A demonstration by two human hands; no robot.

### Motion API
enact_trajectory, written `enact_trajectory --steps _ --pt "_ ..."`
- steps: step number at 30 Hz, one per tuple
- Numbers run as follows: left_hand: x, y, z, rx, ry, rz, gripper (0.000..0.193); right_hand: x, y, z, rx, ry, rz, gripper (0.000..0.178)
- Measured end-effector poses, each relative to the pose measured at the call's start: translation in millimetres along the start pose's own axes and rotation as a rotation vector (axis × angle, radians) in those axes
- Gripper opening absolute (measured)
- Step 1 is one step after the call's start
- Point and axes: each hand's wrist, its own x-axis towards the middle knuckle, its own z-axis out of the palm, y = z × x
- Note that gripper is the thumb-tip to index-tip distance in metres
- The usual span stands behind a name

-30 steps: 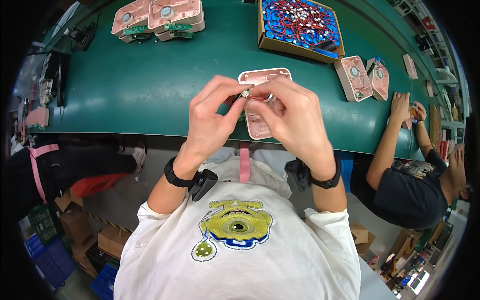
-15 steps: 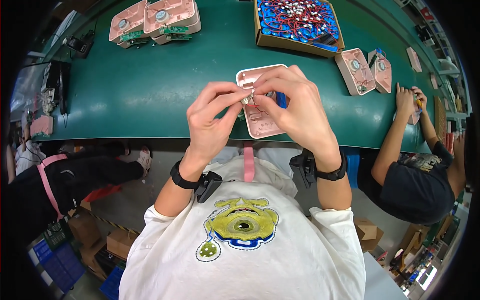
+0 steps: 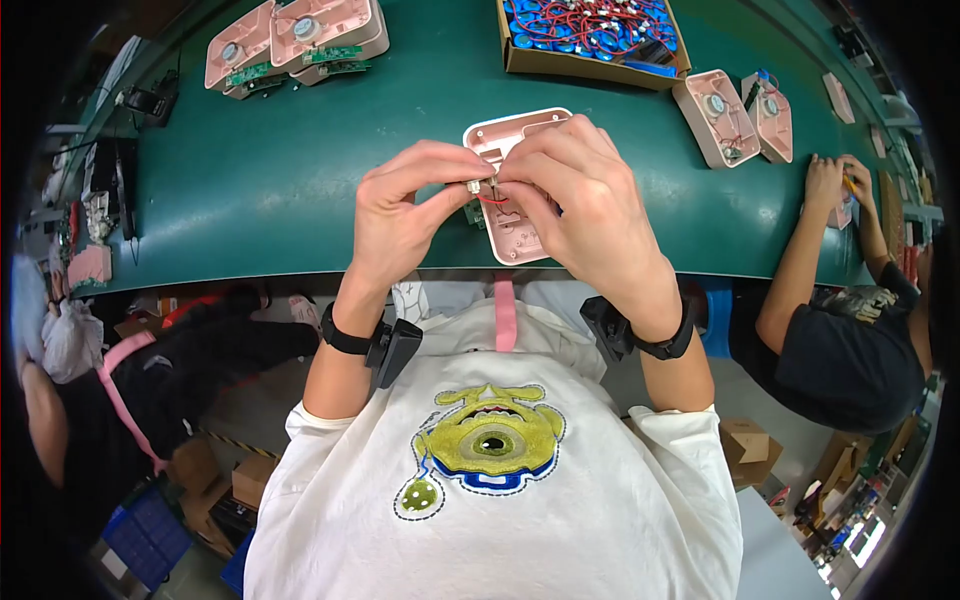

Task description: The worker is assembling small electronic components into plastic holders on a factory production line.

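Observation:
Over a pink plastic housing (image 3: 517,246) on the green table, my two hands meet fingertip to fingertip. Between thumb and fingers, my left hand (image 3: 398,215) pinches a small white connector (image 3: 474,187). My right hand (image 3: 590,205) is closed in a pinch on thin wires (image 3: 492,198), red and black, right beside that connector. Whether the wires' end is seated in it is hidden by my fingers. Just left of the housing, a green circuit board (image 3: 474,213) shows partly under my left fingers. My right hand covers much of the housing's inside.
A cardboard box (image 3: 590,66) of blue battery cells with red wires stands at the far side. Pink housings with speakers lie far left (image 3: 325,32) and right (image 3: 716,120). A co-worker's hands (image 3: 826,182) work at the right; another person (image 3: 215,345) is at the left.
Both hands have shifted slightly left, still pinching the connector and wires. The blue cell seen in the housing before is now hidden behind my right hand. The person at left has moved.

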Motion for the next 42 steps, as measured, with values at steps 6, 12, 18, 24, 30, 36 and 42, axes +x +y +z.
enact_trajectory --steps 6,12,18,24,30,36,42 --pt "0.4 -0.8 -3.0 -0.075 -0.032 -0.076 0.029 -4.3 -1.8 5.9 0.003 0.063 -0.037 0.011" --pt "-2.1 -5.0 -4.8 -0.157 -0.05 -0.085 0.028 -6.4 -2.3 9.8 0.024 0.096 -0.038 0.011" --pt "-3.2 -5.3 -6.1 -0.163 -0.064 -0.094 0.028 -6.7 -2.5 9.4 0.031 0.083 -0.031 0.01" --pt "-4.8 3.2 3.3 -0.085 0.048 -0.065 0.027 -8.4 5.5 -16.4 0.079 0.048 0.046 0.02" --pt "-2.1 24.4 5.9 0.156 0.094 -0.201 0.023 -45.2 -30.0 -31.8 -0.178 -0.04 0.379 0.087" --pt "5.3 44.3 24.6 0.013 0.094 -0.33 0.016 -55.5 -47.7 12.4 -0.226 -0.077 0.479 0.121" --pt "-2.0 40.5 27.3 -0.06 0.107 -0.508 0.013 -48.9 -44.0 -3.0 -0.142 -0.142 0.5 0.108"
